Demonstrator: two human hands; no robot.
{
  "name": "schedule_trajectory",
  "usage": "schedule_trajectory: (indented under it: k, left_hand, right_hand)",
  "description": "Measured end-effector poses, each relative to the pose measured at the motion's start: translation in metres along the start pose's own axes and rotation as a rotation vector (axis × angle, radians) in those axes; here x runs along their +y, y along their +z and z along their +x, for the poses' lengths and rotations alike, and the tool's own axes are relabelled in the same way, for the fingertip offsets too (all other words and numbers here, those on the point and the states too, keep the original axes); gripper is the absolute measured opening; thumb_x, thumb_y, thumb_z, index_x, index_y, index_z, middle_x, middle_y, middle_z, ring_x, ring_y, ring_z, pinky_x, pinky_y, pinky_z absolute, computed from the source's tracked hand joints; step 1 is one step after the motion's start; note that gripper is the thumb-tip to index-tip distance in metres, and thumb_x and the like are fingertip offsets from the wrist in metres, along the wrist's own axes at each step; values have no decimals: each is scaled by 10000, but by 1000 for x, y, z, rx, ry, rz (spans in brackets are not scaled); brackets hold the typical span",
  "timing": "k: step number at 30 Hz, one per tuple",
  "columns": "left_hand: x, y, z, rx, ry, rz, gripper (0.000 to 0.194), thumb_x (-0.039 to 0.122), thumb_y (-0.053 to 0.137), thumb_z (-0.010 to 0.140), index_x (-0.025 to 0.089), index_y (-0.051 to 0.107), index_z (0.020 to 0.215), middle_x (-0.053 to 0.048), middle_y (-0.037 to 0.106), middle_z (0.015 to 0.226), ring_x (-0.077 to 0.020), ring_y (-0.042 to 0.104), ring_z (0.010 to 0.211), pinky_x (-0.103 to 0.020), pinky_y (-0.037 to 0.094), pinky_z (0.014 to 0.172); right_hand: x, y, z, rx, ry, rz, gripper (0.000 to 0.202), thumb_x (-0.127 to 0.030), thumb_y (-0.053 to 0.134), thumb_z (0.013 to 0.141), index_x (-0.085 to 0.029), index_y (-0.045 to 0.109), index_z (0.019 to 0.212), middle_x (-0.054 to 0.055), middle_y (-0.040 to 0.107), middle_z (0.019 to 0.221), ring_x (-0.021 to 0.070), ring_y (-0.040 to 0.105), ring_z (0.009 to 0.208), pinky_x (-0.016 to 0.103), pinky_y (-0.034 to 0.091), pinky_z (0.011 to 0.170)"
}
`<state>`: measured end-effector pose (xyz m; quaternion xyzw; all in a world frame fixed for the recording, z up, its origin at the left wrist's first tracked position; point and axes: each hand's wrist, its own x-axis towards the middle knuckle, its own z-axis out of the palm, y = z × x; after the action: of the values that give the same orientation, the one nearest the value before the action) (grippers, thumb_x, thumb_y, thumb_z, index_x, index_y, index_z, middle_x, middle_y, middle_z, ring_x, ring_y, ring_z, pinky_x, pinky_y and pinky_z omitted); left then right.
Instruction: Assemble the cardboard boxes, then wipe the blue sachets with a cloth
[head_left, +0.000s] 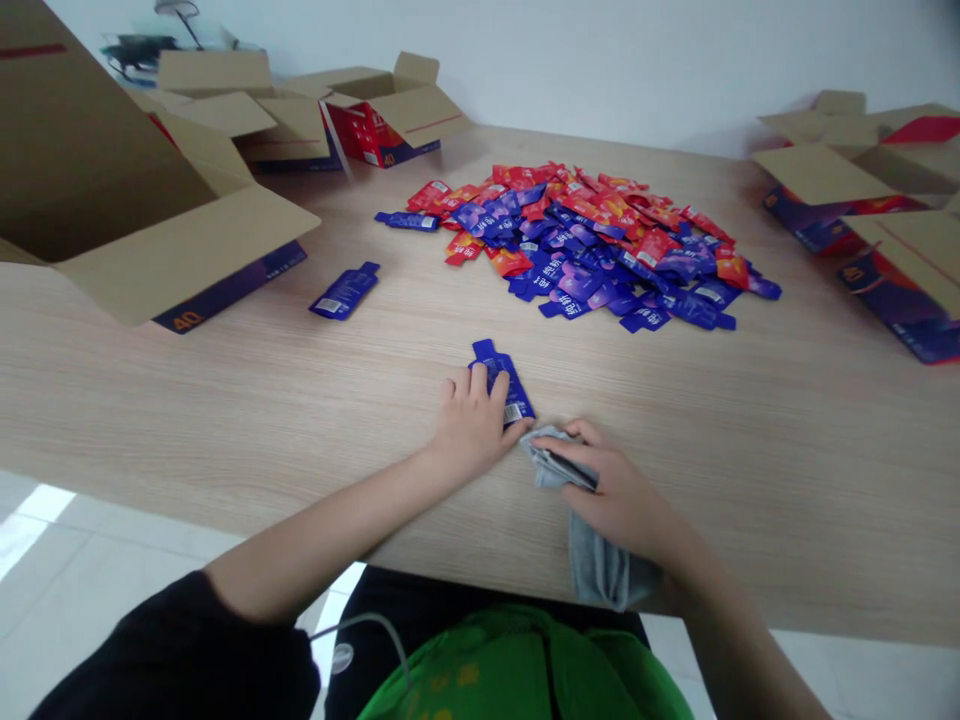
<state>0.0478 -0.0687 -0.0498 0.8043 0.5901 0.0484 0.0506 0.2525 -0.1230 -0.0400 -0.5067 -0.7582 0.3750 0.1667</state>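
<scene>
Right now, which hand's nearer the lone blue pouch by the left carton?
Left. In the image, left hand is below-right of the lone blue pouch; right hand is farther below-right, holding gray cloth.

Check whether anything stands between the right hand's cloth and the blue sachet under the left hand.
Only the left hand: its fingers cover part of the blue sachet, and its thumb lies by the near edge, beside the cloth.
</scene>
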Motion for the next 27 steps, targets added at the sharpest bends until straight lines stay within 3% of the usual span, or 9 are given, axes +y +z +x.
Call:
schedule_trajectory:
  k: [2,5,10,14,18,23,27]
  left_hand:
    - [2,1,-3,-26,60,3,626,542,561,947,155,521,1437,-235,513,1350,-426,505,1209,-550,438,944]
    - [-5,-3,-5,-91,260,-36,488,334,567,936,211,538,1407,-200,480,1442,-408,466,1313,-548,432,997]
    - [-21,0,-22,-86,532,-180,307,200,452,964,206,587,1239,-131,548,1429,-295,408,1445,-482,391,1118]
    - [-22,15,-38,-12,503,-153,409,269,393,1030,189,513,1413,-125,478,1559,-295,337,1513,-495,302,1202]
    - [-20,20,-41,-53,477,-118,526,302,364,1047,197,378,1562,-69,343,1666,-300,261,1551,-503,262,1230]
    - [-17,16,-38,-75,459,-93,536,322,385,1044,205,395,1567,-69,371,1652,-304,297,1536,-511,280,1215]
    - [-14,15,-38,-50,452,-79,523,327,401,1046,197,425,1552,-67,392,1641,-310,328,1519,-512,293,1202]
  right_hand:
    - [4,-7,-2,18,0,11,614,-66,522,778,-283,663,1335,67,559,1229,208,599,1136,414,479,1054]
    - [10,-20,-6,91,14,-11,598,-76,521,782,-288,672,1320,65,564,1231,223,598,1153,426,479,1049]
    - [23,-35,-9,267,88,-40,532,-128,537,814,-301,688,1294,62,580,1187,233,630,1090,420,518,994]
    - [23,-29,-3,329,130,-128,536,-137,546,787,-295,707,1274,71,579,1140,251,639,1062,440,519,1001]
    - [9,-10,10,367,122,-263,559,-154,544,793,-240,682,1328,117,539,1207,273,621,1083,453,526,992]
    - [-3,8,18,240,145,-459,520,-180,542,833,-246,701,1324,148,536,1227,323,580,1119,465,561,879]
    - [2,7,9,204,206,-532,516,-186,515,871,-255,687,1353,157,543,1230,336,565,1093,471,563,809]
